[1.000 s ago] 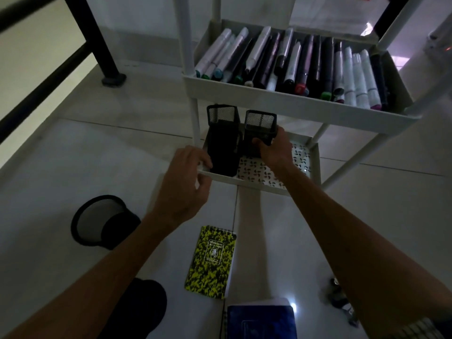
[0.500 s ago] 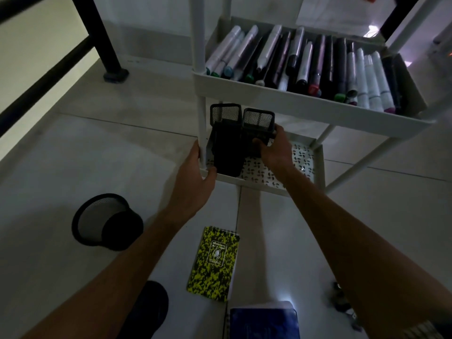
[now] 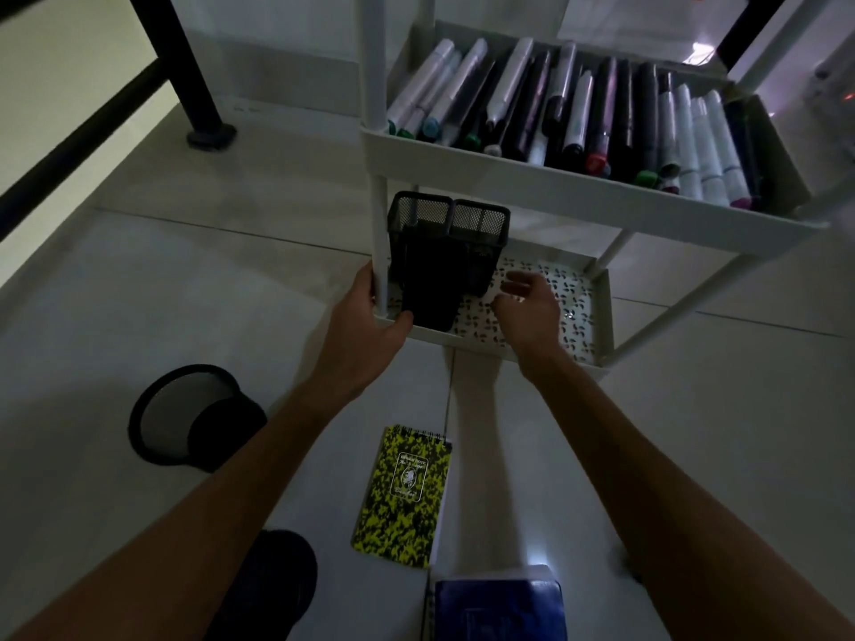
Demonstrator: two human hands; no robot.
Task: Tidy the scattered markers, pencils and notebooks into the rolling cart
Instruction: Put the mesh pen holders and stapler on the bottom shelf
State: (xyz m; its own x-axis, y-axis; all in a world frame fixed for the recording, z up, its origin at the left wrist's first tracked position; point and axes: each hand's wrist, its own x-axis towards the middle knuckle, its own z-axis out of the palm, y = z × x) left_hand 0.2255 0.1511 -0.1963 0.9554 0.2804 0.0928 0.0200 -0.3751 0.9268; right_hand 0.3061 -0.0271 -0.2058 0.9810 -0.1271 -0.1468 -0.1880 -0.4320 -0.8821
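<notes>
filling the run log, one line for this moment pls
left hand grips cart post | right hand open, off mesh holders | yellow notebook on floor

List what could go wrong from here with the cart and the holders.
The left hand grips the cart's corner post; a pull might roll the cart. The right hand hovers open beside the two mesh holders and might knock them over. The yellow notebook on the floor could be stepped on.

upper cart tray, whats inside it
The upper cart tray holds a row of markers lying side by side, white and dark barrels. Its front wall hides their near tips, and anything beneath them is covered.
</notes>
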